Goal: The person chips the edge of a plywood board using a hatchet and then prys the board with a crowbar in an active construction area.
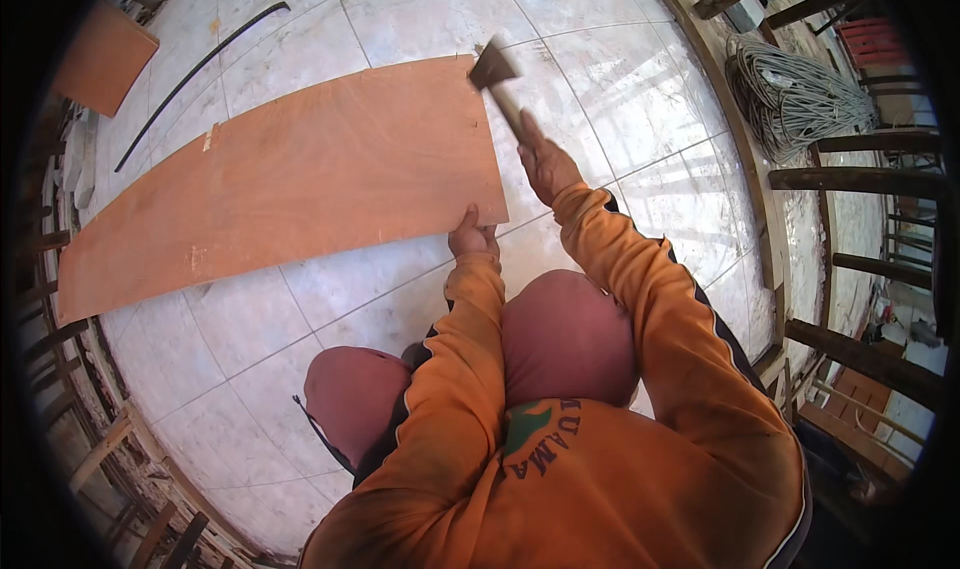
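My right hand [550,169] is closed round the pale handle of a hatchet [495,66]. Its dark head, slightly blurred, is over the far right corner of a long reddish-brown plywood sheet [300,164]; whether it touches the sheet I cannot tell. At the sheet's near right corner, my left hand [473,234] grips the edge, with the thumb on top and the fingers underneath, partly hidden. The sheet stretches from there away to the left above the tiled floor.
On the pale tiled floor [400,14] beyond the sheet lies a thin black strip [200,79]. Another brown board [105,59] is at the far left. Coiled grey cable [795,99] and dark wooden posts [850,181] stand on the right, past a timber edge [745,159].
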`<state>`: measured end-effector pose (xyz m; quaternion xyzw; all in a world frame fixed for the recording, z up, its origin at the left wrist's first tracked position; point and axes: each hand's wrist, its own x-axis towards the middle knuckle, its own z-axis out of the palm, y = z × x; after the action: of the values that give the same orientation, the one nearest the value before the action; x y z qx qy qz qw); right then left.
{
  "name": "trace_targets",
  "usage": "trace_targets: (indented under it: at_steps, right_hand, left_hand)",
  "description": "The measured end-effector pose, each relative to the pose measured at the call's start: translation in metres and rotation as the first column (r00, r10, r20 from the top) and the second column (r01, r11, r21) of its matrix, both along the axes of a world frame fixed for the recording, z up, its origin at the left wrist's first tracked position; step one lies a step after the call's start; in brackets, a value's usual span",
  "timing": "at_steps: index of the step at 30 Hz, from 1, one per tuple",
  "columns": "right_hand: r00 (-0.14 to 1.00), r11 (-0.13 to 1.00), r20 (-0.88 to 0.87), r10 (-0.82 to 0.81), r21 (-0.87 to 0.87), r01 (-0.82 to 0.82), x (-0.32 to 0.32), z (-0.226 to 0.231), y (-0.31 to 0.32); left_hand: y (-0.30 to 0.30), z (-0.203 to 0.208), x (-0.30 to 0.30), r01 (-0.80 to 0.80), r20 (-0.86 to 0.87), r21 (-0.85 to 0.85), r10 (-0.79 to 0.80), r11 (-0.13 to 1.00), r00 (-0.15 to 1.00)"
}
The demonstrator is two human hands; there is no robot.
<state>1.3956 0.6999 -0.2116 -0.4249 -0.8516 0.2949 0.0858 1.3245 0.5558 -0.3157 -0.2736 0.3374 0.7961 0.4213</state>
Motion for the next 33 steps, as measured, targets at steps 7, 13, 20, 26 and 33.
trace_targets:
  at_steps: [7, 13, 20, 26, 33]
  right_hand:
    - [0.998, 0.992, -0.065, 0.010, -0.127, -0.018, -0.024, 0.011, -0.003]
    - [0.945, 0.989, 0.308, 0.109, -0.130, -0.071, 0.001, -0.025, 0.009]
    - [0.976, 1.000, -0.220, 0.003, -0.009, -0.005, -0.015, -0.015, -0.013]
    - [0.939, 0.977, 0.332, 0.091, -0.210, -0.020, -0.012, -0.043, -0.006]
    - [0.985, 0.958, 0.172, -0.026, -0.278, 0.073, -0.038, 0.015, 0.036]
  left_hand:
    - [-0.016, 0.004, -0.009, 0.019, -0.060, -0.085, -0.024, 0.996, 0.998]
    - [-0.006, 0.010, -0.005, 0.023, 0.040, -0.104, -0.019, 0.994, 0.999]
    - [-0.019, 0.015, -0.015, 0.041, -0.059, -0.088, -0.046, 0.995, 0.997]
    - [-0.026, -0.004, -0.014, 0.110, 0.022, -0.072, -0.109, 0.991, 0.994]
    - [-0.016, 0.003, -0.019, 0.099, 0.094, -0.070, -0.093, 0.993, 0.991]
